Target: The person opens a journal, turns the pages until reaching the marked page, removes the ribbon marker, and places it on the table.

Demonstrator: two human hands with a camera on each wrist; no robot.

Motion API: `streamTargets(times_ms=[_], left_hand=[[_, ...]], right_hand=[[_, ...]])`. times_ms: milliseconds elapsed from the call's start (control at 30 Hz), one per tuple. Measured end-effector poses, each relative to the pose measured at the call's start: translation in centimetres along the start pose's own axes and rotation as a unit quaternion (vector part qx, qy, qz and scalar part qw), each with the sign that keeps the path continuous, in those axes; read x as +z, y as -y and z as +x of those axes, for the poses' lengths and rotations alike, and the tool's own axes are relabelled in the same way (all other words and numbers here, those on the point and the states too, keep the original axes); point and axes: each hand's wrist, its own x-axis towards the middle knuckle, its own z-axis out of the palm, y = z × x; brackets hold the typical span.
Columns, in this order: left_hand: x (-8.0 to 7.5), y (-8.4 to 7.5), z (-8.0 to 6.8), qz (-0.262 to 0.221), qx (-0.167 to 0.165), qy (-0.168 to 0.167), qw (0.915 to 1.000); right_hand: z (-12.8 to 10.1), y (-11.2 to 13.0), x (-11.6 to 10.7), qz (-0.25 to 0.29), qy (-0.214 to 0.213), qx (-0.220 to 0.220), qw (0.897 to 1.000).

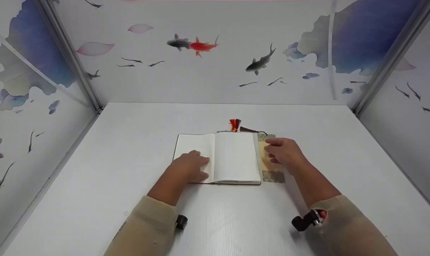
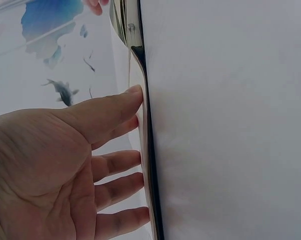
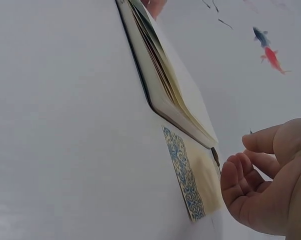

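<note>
An open notebook (image 1: 237,156) with blank white pages lies on the table. My left hand (image 1: 191,165) rests on its left page with fingers spread; in the left wrist view the thumb and fingertips (image 2: 121,217) touch the page near its edge. Flat along the notebook's right side is a tan bookmark (image 1: 273,176) with patterned end bands, blue scrollwork showing in the right wrist view. My right hand (image 1: 285,153) is over the bookmark's right edge, its fingers loosely bent. No grip on the bookmark shows; whether the fingertips touch it is unclear.
Behind the notebook lie a red, orange and dark tassel (image 1: 235,124) and a brown tassel (image 1: 248,129) on a dark cord. White panels painted with fish (image 1: 203,46) enclose the white table (image 1: 129,121) at the back and sides.
</note>
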Motion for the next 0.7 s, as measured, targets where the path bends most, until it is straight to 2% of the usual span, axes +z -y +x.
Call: streamTargets(times_ms=[433, 600, 700], left_hand=[[-0.1, 0.1, 0.1, -0.001, 0.005, 0.004, 1.0], [-0.2, 0.0, 0.0, 0.001, 0.0, 0.006, 1.0], [-0.2, 0.0, 0.0, 0.004, -0.001, 0.006, 1.0]], right_hand=[[-1.2, 0.6, 1.9, -0.009, 0.027, -0.028, 0.999], [-1.6, 0.7, 2.6, -0.056, 0.017, -0.063, 0.996], [-1.8, 0.6, 2.9, -0.099, 0.013, -0.11, 0.989]])
